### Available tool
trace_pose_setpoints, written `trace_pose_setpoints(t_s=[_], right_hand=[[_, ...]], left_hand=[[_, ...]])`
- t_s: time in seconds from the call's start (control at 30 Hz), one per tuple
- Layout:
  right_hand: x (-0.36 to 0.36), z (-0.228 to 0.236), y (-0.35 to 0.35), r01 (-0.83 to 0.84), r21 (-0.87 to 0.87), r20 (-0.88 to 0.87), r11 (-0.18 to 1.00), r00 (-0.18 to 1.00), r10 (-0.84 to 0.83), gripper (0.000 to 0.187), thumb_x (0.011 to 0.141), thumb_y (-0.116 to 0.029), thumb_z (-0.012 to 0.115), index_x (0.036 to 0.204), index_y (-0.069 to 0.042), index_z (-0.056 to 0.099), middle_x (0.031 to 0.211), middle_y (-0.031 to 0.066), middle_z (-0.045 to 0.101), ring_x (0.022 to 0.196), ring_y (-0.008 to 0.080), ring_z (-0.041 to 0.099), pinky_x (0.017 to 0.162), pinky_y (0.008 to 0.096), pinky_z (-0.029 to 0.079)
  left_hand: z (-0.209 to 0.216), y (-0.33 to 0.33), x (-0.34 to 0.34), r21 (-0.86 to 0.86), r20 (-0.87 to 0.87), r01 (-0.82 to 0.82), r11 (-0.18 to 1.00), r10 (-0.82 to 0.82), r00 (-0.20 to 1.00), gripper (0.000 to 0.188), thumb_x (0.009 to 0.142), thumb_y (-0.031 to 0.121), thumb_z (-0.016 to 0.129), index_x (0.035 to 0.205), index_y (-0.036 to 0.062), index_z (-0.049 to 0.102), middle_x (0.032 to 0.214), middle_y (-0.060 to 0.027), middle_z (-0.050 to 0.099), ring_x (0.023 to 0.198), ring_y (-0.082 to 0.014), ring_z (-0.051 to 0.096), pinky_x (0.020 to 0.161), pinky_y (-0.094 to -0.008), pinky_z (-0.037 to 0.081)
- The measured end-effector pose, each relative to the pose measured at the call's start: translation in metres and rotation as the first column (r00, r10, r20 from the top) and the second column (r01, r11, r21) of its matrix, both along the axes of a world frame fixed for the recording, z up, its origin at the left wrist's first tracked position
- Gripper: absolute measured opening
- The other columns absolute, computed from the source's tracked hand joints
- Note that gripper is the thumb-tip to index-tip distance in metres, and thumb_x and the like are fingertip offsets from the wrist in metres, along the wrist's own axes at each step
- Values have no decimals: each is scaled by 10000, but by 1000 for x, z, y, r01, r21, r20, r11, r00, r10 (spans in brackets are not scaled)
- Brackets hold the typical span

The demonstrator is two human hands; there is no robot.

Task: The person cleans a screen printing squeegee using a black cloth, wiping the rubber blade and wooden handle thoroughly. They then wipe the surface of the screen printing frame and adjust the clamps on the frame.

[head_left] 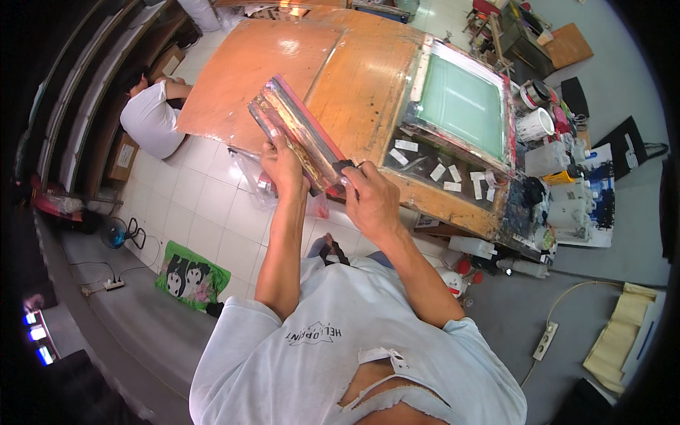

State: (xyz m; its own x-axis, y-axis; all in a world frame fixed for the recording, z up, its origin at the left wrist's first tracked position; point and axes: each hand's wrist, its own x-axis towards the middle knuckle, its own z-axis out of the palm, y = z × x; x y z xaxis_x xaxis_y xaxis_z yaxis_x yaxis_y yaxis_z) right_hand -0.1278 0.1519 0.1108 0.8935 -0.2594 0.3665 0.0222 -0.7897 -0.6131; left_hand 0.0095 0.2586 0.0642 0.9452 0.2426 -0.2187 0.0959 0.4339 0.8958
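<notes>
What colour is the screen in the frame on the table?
The mesh screen is pale green, ringed by a paint-smeared frame. The head view shows it best.

one squeegee (pixel 297 132), one screen frame (pixel 462 106), two hands (pixel 283 166)

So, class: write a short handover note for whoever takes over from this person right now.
Left hand: grip closed on the ink-smeared squeegee, held tilted above the floor beside the table.
Right hand: presses a small dark object against the squeegee's lower end.
Screen frame lies flat on the wooden table; ink pots stand to its right.
Done: cannot tell.
Left: squeegee blade still smeared with ink.
</notes>
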Motion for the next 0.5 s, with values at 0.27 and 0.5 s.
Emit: trace_pose_setpoints(t_s=[0.27, 0.5], right_hand=[[6, -7, -13, 20, 631, -80, 776, 996, 39, 209, 970, -205, 656, 976, 3, 641, 850, 32, 620, 780, 121, 568, 705, 299, 475], [52, 14, 59, -216, 682, 208, 699, 973, 97, 307, 905, -128, 745, 1173, -17, 645, 969, 46, 639, 859, 139, 605, 764, 295, 503]], left_hand=[[10, 51, 32, -276, -91, -148, 950, 128, 988, 452, 1097, 353, 387, 1250, -54, 513, 1263, -174, 587, 1112, -275, 601, 990, -427, 493], [-14, 54, 22, -411, -205, -112, 905, 28, 978, 505, 1103, 391, 336, 1258, -53, 521, 1240, -187, 589, 1091, -300, 612, 948, -438, 515]])
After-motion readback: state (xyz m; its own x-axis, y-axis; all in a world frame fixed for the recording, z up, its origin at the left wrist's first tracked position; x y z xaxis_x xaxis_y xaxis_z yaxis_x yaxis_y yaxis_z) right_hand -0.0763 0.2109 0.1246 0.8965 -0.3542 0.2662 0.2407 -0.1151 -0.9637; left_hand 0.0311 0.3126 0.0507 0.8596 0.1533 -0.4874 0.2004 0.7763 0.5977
